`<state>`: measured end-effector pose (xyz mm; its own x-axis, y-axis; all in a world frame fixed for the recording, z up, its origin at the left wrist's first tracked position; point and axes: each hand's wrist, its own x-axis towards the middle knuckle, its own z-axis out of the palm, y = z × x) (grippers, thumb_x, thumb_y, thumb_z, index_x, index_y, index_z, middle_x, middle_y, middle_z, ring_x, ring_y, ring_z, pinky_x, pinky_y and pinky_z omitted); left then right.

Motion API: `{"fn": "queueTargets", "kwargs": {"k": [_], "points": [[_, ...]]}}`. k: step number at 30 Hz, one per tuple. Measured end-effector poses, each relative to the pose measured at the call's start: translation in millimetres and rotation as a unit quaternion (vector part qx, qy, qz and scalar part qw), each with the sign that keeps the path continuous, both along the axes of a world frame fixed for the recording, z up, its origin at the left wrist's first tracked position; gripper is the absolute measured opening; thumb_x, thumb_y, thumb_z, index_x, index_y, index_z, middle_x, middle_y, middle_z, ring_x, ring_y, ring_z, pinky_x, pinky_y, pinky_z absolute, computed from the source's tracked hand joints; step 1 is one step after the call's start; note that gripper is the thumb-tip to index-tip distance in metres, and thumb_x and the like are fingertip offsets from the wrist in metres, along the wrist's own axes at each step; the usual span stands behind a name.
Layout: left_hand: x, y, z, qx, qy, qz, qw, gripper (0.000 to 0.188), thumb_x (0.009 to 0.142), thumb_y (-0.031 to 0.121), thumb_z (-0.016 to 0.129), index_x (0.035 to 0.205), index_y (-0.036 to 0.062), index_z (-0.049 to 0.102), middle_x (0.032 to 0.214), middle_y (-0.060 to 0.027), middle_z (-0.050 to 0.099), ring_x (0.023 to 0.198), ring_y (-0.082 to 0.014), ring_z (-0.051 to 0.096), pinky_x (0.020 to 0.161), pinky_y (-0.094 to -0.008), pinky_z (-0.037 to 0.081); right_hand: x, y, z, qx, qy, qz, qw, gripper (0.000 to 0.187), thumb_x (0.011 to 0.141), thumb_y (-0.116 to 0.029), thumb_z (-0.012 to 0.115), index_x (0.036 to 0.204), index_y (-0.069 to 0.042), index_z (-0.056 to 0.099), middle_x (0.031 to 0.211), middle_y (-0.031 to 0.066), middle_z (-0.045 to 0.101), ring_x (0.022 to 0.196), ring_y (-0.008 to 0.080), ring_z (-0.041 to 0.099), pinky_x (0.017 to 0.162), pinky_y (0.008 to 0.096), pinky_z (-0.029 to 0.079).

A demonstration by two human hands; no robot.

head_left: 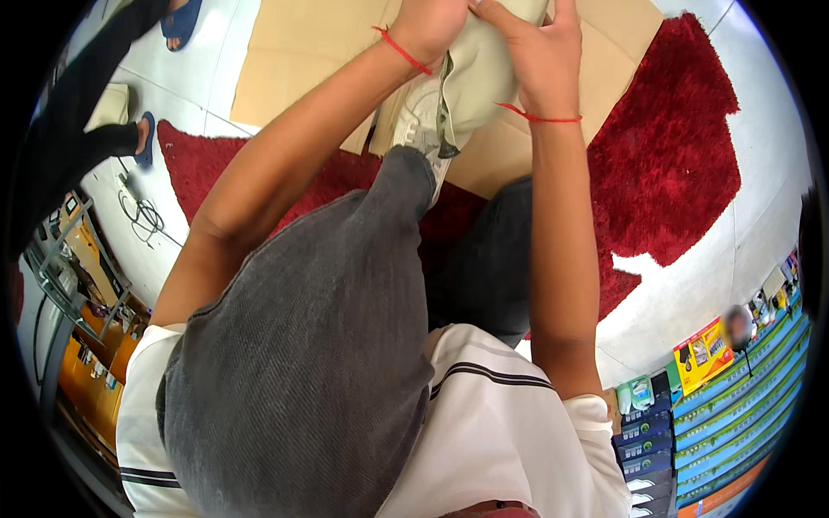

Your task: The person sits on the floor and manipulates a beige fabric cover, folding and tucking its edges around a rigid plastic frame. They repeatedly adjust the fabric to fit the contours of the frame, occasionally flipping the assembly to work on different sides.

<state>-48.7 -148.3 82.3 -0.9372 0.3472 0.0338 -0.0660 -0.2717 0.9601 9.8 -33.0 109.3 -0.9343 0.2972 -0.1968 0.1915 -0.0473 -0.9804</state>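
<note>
At the top edge of the head view my two hands are on a pale olive-beige soft piece with a dark-edged opening down its left side; its kind I cannot make out. My left hand, with a red string on the wrist, is closed at its upper left edge, partly cut off by the frame. My right hand grips its right side, thumb laid across the top. The piece hangs over my cream sneaker, which shows below it.
Flattened cardboard lies under the work, over a dark red shaggy rug. Another person's sandalled foot stands at the left, near a coiled black cable. Stacked blue boxes are at the lower right, a metal rack at the left.
</note>
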Motion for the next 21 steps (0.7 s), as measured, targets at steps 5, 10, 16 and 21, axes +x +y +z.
{"fn": "queueTargets", "kwargs": {"k": [5,10,16,21], "points": [[1.6,1.2,6.8,0.075,-0.088,-0.017,0.993,0.058,0.114,0.032,0.034,0.160,-0.0021,0.027,0.158,-0.0135,0.041,0.145,-0.0222,0.039,0.122,-0.0343,0.029,8.7,5.1,-8.5,0.114,0.027,0.023,0.993,0.091,0.079,-0.008,0.084,0.155,0.001,0.035,0.139,0.0205,0.054,0.126,0.0270,0.056,0.106,0.0352,0.048],[12.2,-6.5,12.7,0.037,-0.097,-0.044,0.994,0.059,0.114,0.033,0.035,0.162,0.0001,0.026,0.156,-0.0139,0.043,0.142,-0.0220,0.041,0.121,-0.0346,0.030,33.5,14.0,-12.2,-0.091,0.030,0.065,0.993,0.101,0.082,-0.002,0.079,0.162,0.000,0.018,0.150,0.0208,0.046,0.135,0.0288,0.050,0.111,0.0367,0.044],[56.5,-61.3,43.9,-0.127,-0.074,-0.157,0.977,0.069,0.101,0.007,0.053,0.163,-0.0002,0.024,0.146,-0.0146,0.051,0.119,-0.0173,0.056,0.103,-0.0315,0.045,21.6,16.8,-4.1,-0.140,0.024,0.063,0.988,0.103,0.083,0.002,0.078,0.163,-0.001,0.013,0.152,0.0193,0.045,0.137,0.0268,0.048,0.113,0.0373,0.043],[60.1,-59.5,47.7,-0.275,0.005,-0.094,0.957,0.072,0.090,-0.004,0.061,0.157,-0.0025,0.035,0.112,-0.0098,0.066,0.084,-0.0086,0.061,0.074,-0.0231,0.051,17.2,13.4,-14.4,-0.148,0.056,0.065,0.985,0.103,0.083,0.002,0.078,0.163,-0.001,0.013,0.152,0.0188,0.045,0.137,0.0261,0.048,0.113,0.0370,0.043]]}}
